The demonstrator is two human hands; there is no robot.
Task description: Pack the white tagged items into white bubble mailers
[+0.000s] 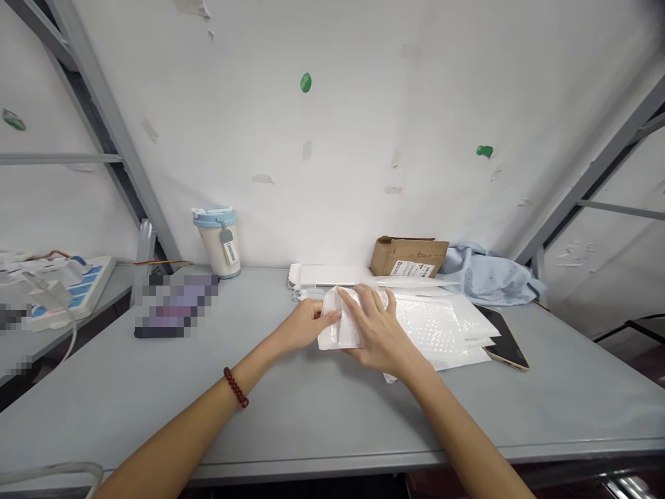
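Note:
A white bubble mailer is between my two hands over the middle of the table. My left hand pinches its left end, thumb on top and the other fingers partly hidden. Bent over its upper face are the fingers of my right hand, with the thumb at the near edge, gripping it. More white bubble mailers lie in a loose overlapping stack just right of my right hand. Behind them rests a flat white packet.
A brown cardboard box and a light blue cloth stand against the wall. A phone lies partly under the mailers. At the left are a lidded cup, a blurred-out purple item and a power strip with cables.

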